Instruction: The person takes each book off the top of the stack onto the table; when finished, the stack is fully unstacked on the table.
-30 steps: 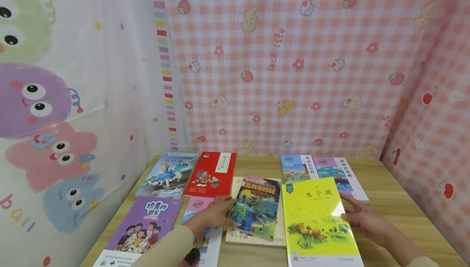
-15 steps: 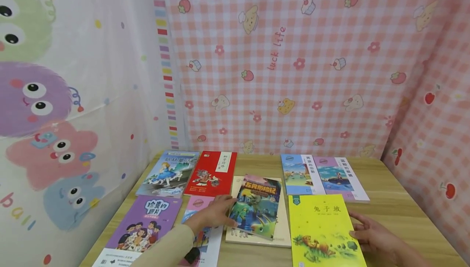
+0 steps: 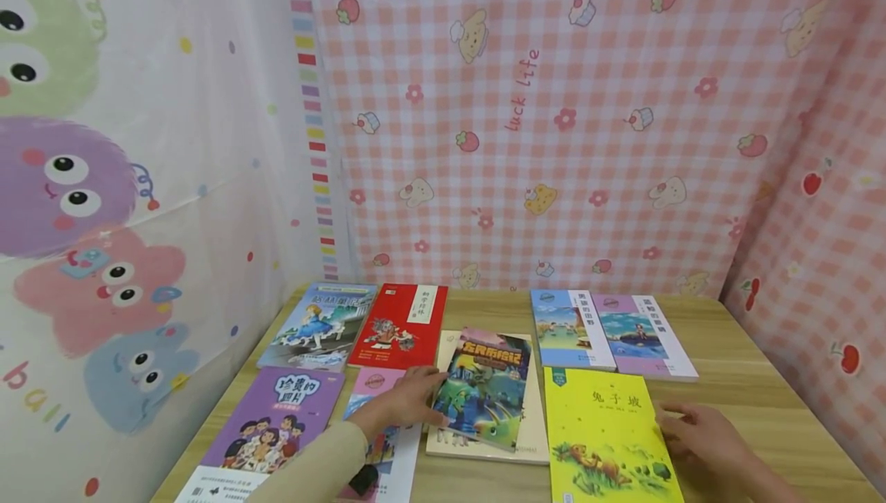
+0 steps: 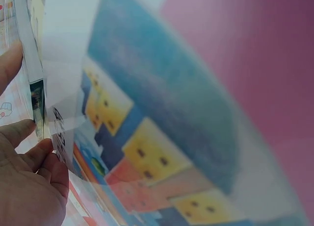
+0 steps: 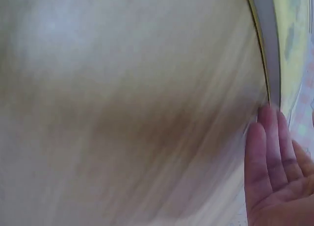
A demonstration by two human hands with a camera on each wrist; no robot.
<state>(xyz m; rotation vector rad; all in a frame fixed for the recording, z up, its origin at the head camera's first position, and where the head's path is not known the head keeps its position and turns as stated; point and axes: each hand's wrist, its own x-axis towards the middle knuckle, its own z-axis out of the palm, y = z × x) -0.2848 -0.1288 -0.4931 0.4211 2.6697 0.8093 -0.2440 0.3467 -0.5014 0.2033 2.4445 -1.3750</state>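
We see the yellow book lying flat at the near right of the wooden worktop, cover up, its lower end running out of the head view. Our right hand rests on the worktop just beside the book's right edge; the right wrist view shows its fingers straight and together, tips touching the side of the book's pages, holding nothing.

Just left of the yellow book sits the dark green-and-blue book, tilted a little and lying on top of a cream book. Our left hand lies at that dark book's left edge. From the left wrist view its fingers are lightly bent against the edge of the book, with the thumb apart on the other side; we cannot tell whether they truly clamp it or only touch it. The hand lies over a pink book.

Further left lies a purple book. Along the far side of the worktop are a blue book with a girl, a red book, then, well apart to the right, a pale blue book and a lilac book overlapping side by side. Behind stands a pink checked curtain, and on the left a white curtain with fuzzy monsters.
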